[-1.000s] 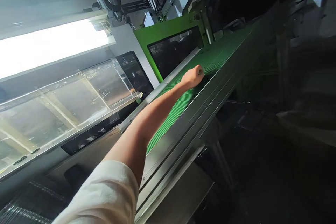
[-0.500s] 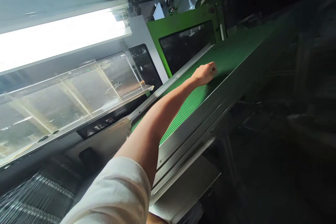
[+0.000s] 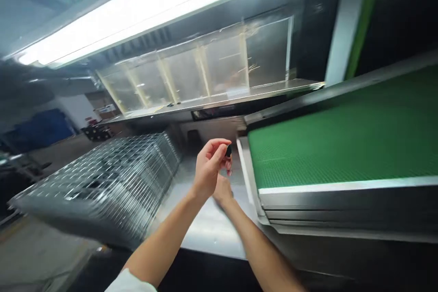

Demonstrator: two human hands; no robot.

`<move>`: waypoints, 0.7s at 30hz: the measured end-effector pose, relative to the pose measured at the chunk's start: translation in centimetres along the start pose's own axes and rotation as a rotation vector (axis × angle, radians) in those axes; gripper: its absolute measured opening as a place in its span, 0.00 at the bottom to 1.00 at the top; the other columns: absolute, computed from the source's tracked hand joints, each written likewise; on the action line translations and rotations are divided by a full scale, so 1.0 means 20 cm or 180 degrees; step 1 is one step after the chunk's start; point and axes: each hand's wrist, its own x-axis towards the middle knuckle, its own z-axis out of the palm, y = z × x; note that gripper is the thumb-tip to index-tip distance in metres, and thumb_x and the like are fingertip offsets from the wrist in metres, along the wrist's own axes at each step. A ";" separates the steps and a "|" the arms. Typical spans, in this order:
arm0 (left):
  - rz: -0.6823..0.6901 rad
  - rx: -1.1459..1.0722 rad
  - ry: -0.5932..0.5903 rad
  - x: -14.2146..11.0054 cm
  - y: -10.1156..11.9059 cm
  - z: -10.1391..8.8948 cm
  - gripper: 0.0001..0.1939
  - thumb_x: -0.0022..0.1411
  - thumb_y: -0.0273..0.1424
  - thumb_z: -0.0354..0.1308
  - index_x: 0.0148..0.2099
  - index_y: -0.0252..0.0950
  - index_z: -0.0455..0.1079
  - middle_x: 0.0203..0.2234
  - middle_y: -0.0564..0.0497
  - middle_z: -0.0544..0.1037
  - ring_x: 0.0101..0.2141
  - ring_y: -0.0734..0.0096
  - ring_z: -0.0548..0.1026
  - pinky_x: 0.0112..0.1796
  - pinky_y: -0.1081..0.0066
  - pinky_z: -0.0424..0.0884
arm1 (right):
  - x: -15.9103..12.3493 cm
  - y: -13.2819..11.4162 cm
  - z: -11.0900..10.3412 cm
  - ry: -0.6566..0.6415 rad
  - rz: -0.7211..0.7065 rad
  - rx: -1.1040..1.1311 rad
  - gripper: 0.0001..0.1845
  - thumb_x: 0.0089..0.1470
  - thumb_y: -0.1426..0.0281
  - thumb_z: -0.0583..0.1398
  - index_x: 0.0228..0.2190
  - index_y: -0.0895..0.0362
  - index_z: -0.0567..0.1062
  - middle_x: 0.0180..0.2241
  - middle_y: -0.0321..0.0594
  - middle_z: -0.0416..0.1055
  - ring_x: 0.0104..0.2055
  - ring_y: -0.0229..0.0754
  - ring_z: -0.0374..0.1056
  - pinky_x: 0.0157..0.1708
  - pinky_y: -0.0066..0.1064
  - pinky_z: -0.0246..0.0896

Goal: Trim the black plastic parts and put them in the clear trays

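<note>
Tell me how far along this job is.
Done: the small dark object is up off the steel surface. In hand: the left hand pinches it, with the right hand close below. Left: it is not set down anywhere yet; how much more remains cannot be seen.

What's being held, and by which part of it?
A small dark object, too small to identify, pinched at the fingertips of the left hand; which part is gripped cannot be told.

Conveyor belt [image 3: 342,132] right, rack [image 3: 102,182] left — left hand [image 3: 207,169], right hand [image 3: 222,191] between, glass panels [image 3: 201,68] behind
</note>
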 end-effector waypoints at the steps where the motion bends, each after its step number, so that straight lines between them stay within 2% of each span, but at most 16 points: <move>1: -0.0223 -0.0042 0.0305 -0.06 -0.06 -0.15 0.26 0.56 0.49 0.74 0.46 0.36 0.73 0.24 0.58 0.70 0.20 0.78 0.68 0.20 0.75 0.67 | 0.02 0.02 0.02 0.0084 0.0088 0.0057 0.14 0.61 0.71 0.54 0.33 0.55 0.80 0.28 0.42 0.76 0.32 0.45 0.70 0.33 0.32 0.56; 4: -0.0762 -0.0196 0.0965 -0.16 -0.26 -0.49 0.28 0.53 0.48 0.75 0.45 0.37 0.68 0.25 0.58 0.71 0.21 0.79 0.68 0.20 0.77 0.65 | 0.07 0.08 0.09 0.0233 0.0164 0.0306 0.19 0.65 0.65 0.50 0.38 0.56 0.80 0.33 0.44 0.77 0.36 0.46 0.70 0.38 0.32 0.60; 6: -0.1068 -0.0257 0.1171 -0.17 -0.39 -0.65 0.28 0.53 0.46 0.75 0.46 0.37 0.66 0.26 0.58 0.72 0.21 0.78 0.69 0.21 0.77 0.65 | 0.09 0.12 0.14 0.0400 0.0199 0.0465 0.23 0.67 0.58 0.49 0.42 0.57 0.80 0.36 0.45 0.77 0.39 0.47 0.70 0.41 0.35 0.62; 8: -0.1310 -0.0354 0.1210 -0.14 -0.51 -0.76 0.29 0.54 0.45 0.74 0.48 0.38 0.65 0.26 0.58 0.72 0.21 0.78 0.70 0.21 0.76 0.66 | 0.10 0.15 0.18 0.0724 0.0065 0.0893 0.25 0.65 0.52 0.53 0.43 0.57 0.81 0.32 0.42 0.77 0.35 0.46 0.70 0.39 0.35 0.63; 10: -0.1439 -0.0512 0.1140 -0.11 -0.61 -0.83 0.30 0.54 0.44 0.75 0.50 0.37 0.65 0.26 0.58 0.73 0.20 0.78 0.69 0.22 0.76 0.67 | 0.10 0.18 0.21 0.0763 0.0042 0.1085 0.27 0.62 0.48 0.57 0.43 0.56 0.82 0.30 0.39 0.76 0.33 0.45 0.70 0.37 0.35 0.65; 13: -0.1501 -0.0745 0.0990 -0.06 -0.71 -0.88 0.30 0.54 0.43 0.75 0.51 0.37 0.66 0.28 0.57 0.75 0.19 0.79 0.69 0.21 0.75 0.68 | 0.10 0.19 0.22 0.0674 0.0101 0.1033 0.27 0.57 0.45 0.61 0.40 0.55 0.84 0.33 0.42 0.79 0.36 0.47 0.74 0.40 0.38 0.69; 18: -0.1590 -0.1118 0.0798 -0.03 -0.78 -0.92 0.26 0.56 0.41 0.73 0.50 0.36 0.68 0.28 0.56 0.75 0.21 0.77 0.71 0.23 0.73 0.73 | 0.11 0.20 0.22 0.0605 0.0405 0.0862 0.25 0.52 0.43 0.66 0.37 0.50 0.84 0.32 0.43 0.80 0.34 0.51 0.75 0.38 0.43 0.71; 21: -0.1591 -0.1273 0.0821 -0.04 -0.80 -0.94 0.22 0.57 0.39 0.71 0.48 0.36 0.68 0.27 0.56 0.75 0.21 0.76 0.72 0.23 0.71 0.75 | 0.10 0.20 0.23 0.0688 0.0353 0.0840 0.22 0.51 0.44 0.67 0.36 0.47 0.84 0.33 0.46 0.80 0.35 0.55 0.75 0.38 0.49 0.71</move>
